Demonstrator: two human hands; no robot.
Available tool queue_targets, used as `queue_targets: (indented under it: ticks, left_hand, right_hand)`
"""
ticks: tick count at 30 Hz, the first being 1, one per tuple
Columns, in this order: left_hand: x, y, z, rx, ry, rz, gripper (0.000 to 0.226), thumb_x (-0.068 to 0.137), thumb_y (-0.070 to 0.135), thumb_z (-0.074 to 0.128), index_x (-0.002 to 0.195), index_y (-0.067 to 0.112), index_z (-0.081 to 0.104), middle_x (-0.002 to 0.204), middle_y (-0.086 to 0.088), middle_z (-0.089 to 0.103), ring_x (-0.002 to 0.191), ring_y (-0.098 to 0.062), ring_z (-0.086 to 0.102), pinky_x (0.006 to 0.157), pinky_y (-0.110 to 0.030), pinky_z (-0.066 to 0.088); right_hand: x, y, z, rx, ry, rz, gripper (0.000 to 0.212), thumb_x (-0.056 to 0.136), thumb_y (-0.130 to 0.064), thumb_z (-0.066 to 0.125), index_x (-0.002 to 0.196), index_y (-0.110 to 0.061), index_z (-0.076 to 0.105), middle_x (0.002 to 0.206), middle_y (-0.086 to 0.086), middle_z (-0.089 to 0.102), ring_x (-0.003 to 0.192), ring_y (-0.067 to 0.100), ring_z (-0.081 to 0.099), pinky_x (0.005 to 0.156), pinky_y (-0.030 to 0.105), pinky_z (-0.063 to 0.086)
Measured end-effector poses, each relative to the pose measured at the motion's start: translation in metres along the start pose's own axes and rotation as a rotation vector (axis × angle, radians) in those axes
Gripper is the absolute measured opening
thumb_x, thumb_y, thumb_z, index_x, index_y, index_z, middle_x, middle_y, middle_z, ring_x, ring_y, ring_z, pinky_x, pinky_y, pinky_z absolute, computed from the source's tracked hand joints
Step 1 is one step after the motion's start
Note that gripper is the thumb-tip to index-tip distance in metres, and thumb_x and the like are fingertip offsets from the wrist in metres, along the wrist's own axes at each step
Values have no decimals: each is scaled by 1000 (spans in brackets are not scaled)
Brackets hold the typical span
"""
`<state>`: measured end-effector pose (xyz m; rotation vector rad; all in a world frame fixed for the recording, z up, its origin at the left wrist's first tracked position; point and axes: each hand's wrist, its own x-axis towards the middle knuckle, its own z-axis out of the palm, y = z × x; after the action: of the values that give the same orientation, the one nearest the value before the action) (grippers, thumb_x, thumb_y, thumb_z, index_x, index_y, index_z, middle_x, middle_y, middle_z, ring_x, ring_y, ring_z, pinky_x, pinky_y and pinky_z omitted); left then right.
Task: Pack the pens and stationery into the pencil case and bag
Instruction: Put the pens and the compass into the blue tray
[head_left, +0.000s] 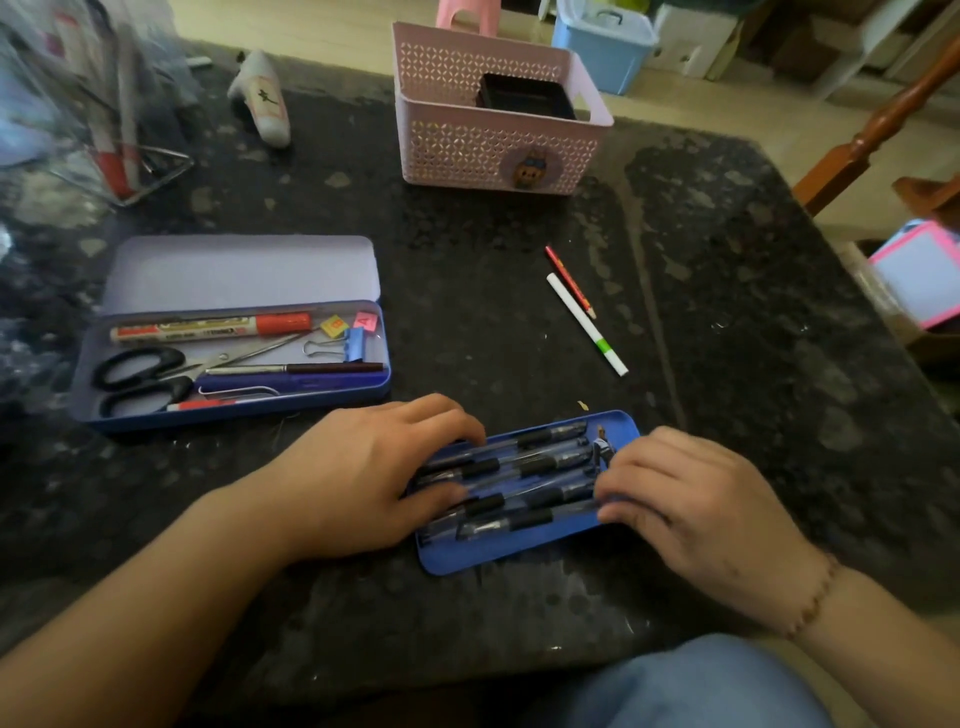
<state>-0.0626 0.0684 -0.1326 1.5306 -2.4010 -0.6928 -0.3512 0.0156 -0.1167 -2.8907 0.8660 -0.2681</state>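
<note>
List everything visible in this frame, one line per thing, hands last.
tray: 1, blue, near edge, between the hands
pens: several, black, lying in the tray
pencil case: 1, blue, open, left
marker: 1, white and orange, in the pencil case
scissors: 1, black handles, in the pencil case
binder clip: 1, blue, in the pencil case
pencil: 1, red, loose on table
white pen: 1, beside the pencil
basket: 1, pink, far side
table: 1, dark
left hand: on the tray's left end
right hand: fingers on the pens, right end

Tray of pens directly before me on table, between my left hand and right hand. Open pencil case behind-left, holding scissors. Basket far behind. Two loose pens behind-right.
</note>
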Motion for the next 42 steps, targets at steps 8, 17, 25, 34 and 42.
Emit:
queue_targets:
  ticks: [8, 17, 25, 34, 42]
  left_hand:
    - [0, -1, -2, -29, -36, -14, 50, 83, 58, 57, 127, 49, 35, 130, 28, 40, 103, 2, 54, 84, -21, 51]
    - [-1, 1, -3, -1, -38, 3, 54, 82, 67, 50, 130, 51, 31, 132, 29, 36, 105, 5, 50, 84, -18, 48]
    - [-1, 7, -5, 52, -71, 20, 90, 67, 86, 46, 141, 52, 9, 140, 31, 26, 118, 6, 40, 91, -19, 43]
    - [-1, 8, -2, 58, -61, 29, 89, 68, 82, 51, 141, 53, 8, 140, 30, 25, 117, 4, 42, 89, -22, 47]
    - [-2, 6, -1, 55, -37, 27, 75, 77, 78, 43, 141, 52, 14, 138, 29, 29, 114, 4, 45, 85, -19, 45]
  right_hand:
    - [8, -3, 15, 16, -76, -57, 17, 87, -37, 58, 91, -25, 70, 90, -8, 64, 78, 12, 58, 63, 32, 50]
    - [15, -9, 17, 113, -91, 40, 19, 82, -43, 61, 90, -28, 68, 90, -13, 61, 82, 7, 56, 69, 28, 50]
    - [68, 32, -2, 37, 86, 483, 18, 82, -45, 61, 89, -29, 62, 80, -11, 58, 71, 3, 54, 63, 26, 47]
    - [77, 59, 12, -5, 52, 741, 10, 88, -34, 62, 91, -25, 64, 77, -12, 58, 68, 5, 55, 62, 29, 49]
    - [-16, 4, -5, 167, 26, 85, 21, 90, -30, 57, 91, -15, 70, 91, -5, 61, 84, 11, 59, 79, 26, 48]
